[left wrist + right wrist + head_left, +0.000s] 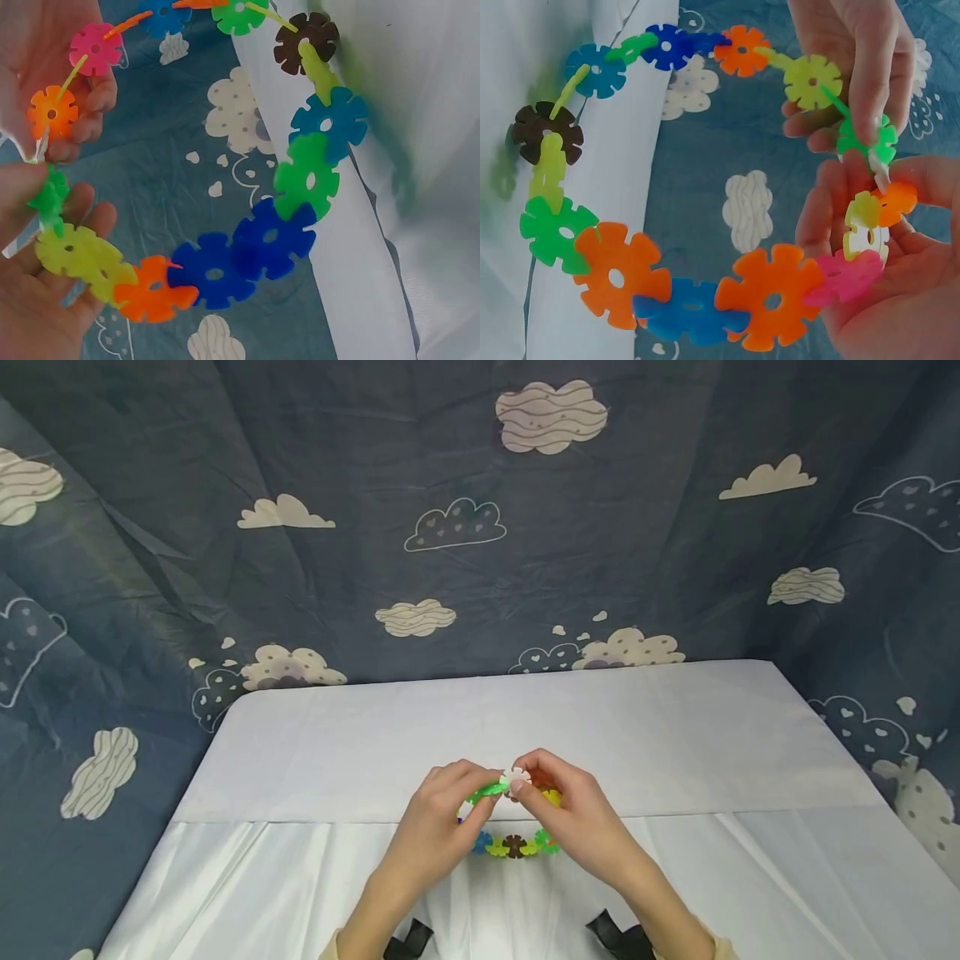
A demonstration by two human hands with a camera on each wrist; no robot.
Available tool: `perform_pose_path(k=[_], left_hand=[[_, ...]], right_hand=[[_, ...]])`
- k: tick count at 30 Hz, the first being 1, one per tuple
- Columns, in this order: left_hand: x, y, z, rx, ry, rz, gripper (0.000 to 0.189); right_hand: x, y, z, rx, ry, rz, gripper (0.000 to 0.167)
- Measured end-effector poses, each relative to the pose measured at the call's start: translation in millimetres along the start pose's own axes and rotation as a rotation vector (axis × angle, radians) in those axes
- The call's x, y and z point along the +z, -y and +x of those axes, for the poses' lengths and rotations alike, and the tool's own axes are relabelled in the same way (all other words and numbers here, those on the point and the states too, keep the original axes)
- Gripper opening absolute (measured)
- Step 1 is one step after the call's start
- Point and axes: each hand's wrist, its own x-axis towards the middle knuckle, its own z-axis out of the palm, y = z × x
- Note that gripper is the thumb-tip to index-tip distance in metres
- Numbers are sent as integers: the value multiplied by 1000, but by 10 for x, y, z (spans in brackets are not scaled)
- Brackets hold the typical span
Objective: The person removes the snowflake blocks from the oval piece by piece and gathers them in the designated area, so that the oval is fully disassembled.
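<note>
Interlocking flower-shaped plastic discs form a loop that hangs below both hands, with a brown disc (514, 846) at its low point. My left hand (446, 810) pinches a green disc (866, 140) between thumb and fingers. Facing it, my right hand (581, 814) pinches a white disc (515, 781) right at the green one, where the two ends of the string meet. In the right wrist view the white disc is mostly hidden by fingers. An orange disc (897, 204) and a pink disc (844, 276) lie against the right palm. Near the left fingers hangs a yellow disc (69, 249).
A white cloth covers the table (300, 752), with a seam running across it. Behind and beside it hangs a dark blue curtain (450, 460) printed with clouds. Black straps (621, 935) show near both forearms at the bottom edge.
</note>
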Motion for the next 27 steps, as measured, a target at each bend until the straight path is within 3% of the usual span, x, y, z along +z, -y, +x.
perform_pose_path(k=[5, 12, 21, 27], left_hand=[[-2, -1, -15, 120, -7, 87, 26], [31, 47, -5, 240, -78, 182, 29], [62, 91, -33, 243, -131, 158, 22], [32, 97, -11, 192, -83, 42, 21]], right_hand=[[-10, -15, -11, 19, 36, 36, 15], [28, -48, -7, -71, -17, 35, 7], [144, -73, 5, -147, -127, 60, 2], [124, -76, 7, -140, -107, 46, 5]])
